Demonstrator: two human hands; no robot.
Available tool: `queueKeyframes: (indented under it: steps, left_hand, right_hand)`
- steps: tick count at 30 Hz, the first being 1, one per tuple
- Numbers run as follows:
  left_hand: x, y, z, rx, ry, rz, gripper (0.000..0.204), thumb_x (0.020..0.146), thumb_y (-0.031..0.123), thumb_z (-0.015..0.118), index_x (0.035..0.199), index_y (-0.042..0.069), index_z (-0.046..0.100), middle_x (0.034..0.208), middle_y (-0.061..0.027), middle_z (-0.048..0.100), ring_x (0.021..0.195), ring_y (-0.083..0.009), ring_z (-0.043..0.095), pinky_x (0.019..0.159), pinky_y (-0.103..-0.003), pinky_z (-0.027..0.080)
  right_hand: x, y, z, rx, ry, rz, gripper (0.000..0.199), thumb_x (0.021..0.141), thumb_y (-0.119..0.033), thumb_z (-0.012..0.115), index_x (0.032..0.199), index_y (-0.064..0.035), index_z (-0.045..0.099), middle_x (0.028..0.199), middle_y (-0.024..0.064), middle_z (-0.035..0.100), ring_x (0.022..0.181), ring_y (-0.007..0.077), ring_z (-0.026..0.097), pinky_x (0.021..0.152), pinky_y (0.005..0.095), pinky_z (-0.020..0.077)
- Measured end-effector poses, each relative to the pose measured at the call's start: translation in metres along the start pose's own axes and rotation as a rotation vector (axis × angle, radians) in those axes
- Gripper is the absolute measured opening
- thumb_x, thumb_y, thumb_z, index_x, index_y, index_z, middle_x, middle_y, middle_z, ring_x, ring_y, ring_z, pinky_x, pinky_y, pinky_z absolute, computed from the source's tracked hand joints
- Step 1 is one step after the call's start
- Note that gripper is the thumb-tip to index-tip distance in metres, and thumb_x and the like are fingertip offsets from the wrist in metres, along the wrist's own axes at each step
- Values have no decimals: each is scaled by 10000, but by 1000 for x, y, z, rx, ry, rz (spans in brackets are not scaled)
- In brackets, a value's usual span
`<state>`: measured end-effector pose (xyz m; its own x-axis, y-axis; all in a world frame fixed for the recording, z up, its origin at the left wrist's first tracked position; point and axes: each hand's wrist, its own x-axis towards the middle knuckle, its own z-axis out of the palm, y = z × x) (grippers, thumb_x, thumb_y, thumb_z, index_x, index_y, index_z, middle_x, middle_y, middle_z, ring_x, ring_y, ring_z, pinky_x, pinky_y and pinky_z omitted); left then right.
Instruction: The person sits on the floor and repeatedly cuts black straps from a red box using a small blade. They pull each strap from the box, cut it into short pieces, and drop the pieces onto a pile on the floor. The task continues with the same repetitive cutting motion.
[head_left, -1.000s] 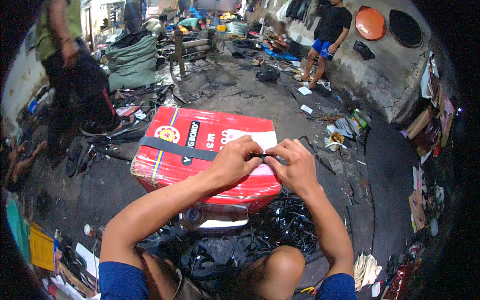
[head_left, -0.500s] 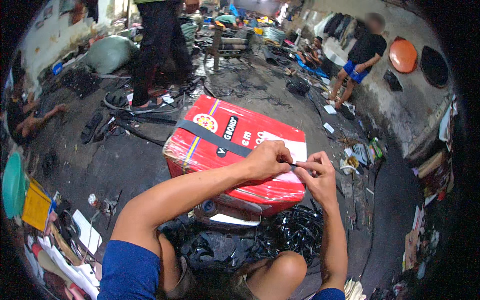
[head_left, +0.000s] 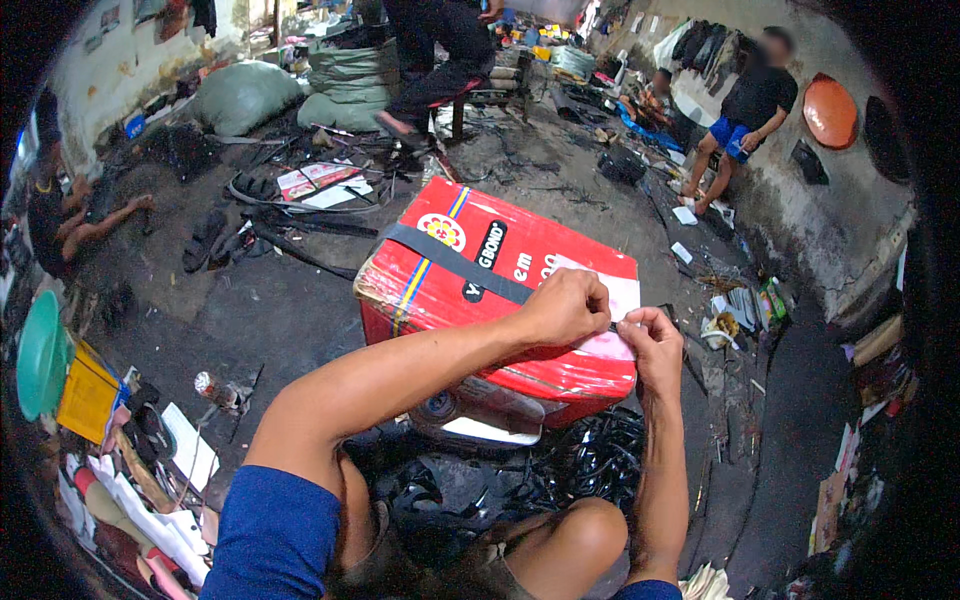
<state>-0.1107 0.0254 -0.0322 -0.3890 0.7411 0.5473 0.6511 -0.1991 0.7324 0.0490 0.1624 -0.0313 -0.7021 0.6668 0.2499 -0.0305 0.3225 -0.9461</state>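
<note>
A red cardboard box [head_left: 480,250] stands in front of me, with a flat black strip [head_left: 455,262] lying across its top and running in under my left hand. My left hand [head_left: 568,308] is closed over the box top, fingertips pinched. Close to its right, my right hand [head_left: 655,345] is pinched too, thumb against fingers. A small dark piece [head_left: 613,326] shows between the two sets of fingertips; whether it is the end of the same strip I cannot tell. White paper [head_left: 612,290] lies on the box beneath and beyond the hands.
Black strip scraps [head_left: 590,460] lie heaped below the box. To the left are a green basin [head_left: 42,355], a yellow crate [head_left: 88,395] and white sheets. One person [head_left: 745,110] stands by the right wall; another [head_left: 440,60], in dark trousers, is ahead.
My view has shifted slightly, so the box sits further right. The person in dark trousers has moved right and away from the slippers and papers. My hands remain close together, pinching.
</note>
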Motion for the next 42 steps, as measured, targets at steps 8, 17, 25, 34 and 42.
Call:
queueKeyframes:
  steps: [8,17,25,34,42]
  left_hand:
    - [26,11,-5,146,-192,-50,99,740,117,736,768,30,775,751,-191,734,713,-330,740,698,-438,582]
    - [14,16,15,-67,-98,92,142,811,119,757,847,-18,756,814,-162,702,755,-264,695,695,-375,538]
    - [16,14,23,-72,-68,126,110,818,87,757,837,-22,762,772,-123,694,702,-204,680,647,-345,525]
    - [15,25,23,-127,-78,1,101,827,76,752,795,-19,734,793,-82,680,741,-133,660,675,-303,532]
    - [13,18,21,-110,-114,-35,72,821,62,763,832,-9,765,808,-62,692,736,-108,644,654,-275,517]
  right_hand:
    - [4,0,3,-55,48,-34,168,839,-14,735,952,-74,628,668,-96,488,578,9,399,501,220,301]
    - [6,33,-9,-2,28,-105,136,1045,-222,618,976,-105,607,763,-29,605,664,33,514,566,238,419]
    - [-22,7,-3,684,-93,490,323,1007,-453,663,928,-158,561,622,-91,416,419,37,340,354,215,273]
    - [39,-27,-4,-724,132,-91,460,1004,-444,591,917,5,650,836,182,701,772,346,693,644,440,526]
    - [22,70,7,-405,270,-58,324,991,-235,600,865,51,686,863,287,695,859,468,688,764,505,522]
